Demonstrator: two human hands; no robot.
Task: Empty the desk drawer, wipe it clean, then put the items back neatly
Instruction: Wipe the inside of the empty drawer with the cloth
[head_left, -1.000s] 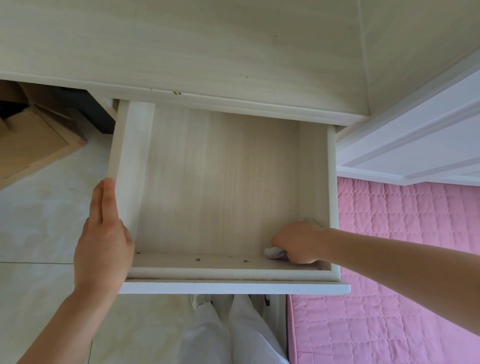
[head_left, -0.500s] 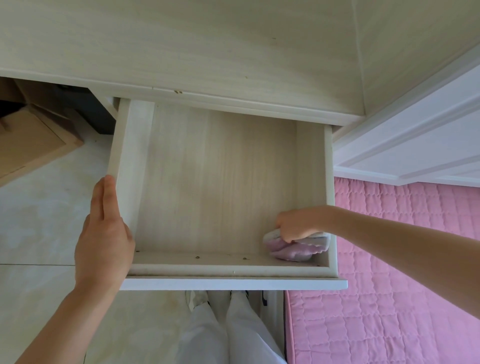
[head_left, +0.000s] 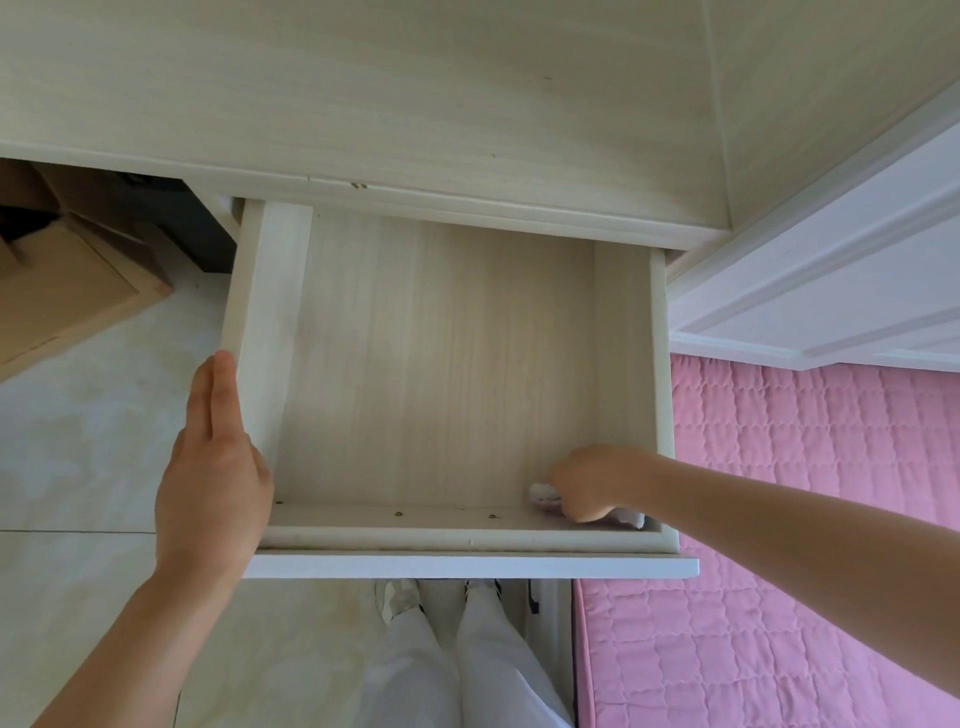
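The pale wooden desk drawer (head_left: 441, 364) is pulled out below the desk top, and nothing lies on its floor except a cloth. My right hand (head_left: 589, 480) grips a pink and white cloth (head_left: 545, 496) in the near right corner, pressed against the inside of the front wall. Most of the cloth is hidden under that hand. My left hand (head_left: 213, 467) rests flat with straight fingers against the outside of the drawer's left wall, near the front.
The desk top (head_left: 415, 93) overhangs the drawer's back. A pink quilted bed (head_left: 779, 545) lies close on the right under a white headboard (head_left: 831, 291). Cardboard boxes (head_left: 62, 291) stand on the tiled floor at left. My legs show below the drawer front.
My right hand moved the cloth back into the near right corner against the front wall, after lifting it a little further in half a second ago. My left hand stayed on the left wall.
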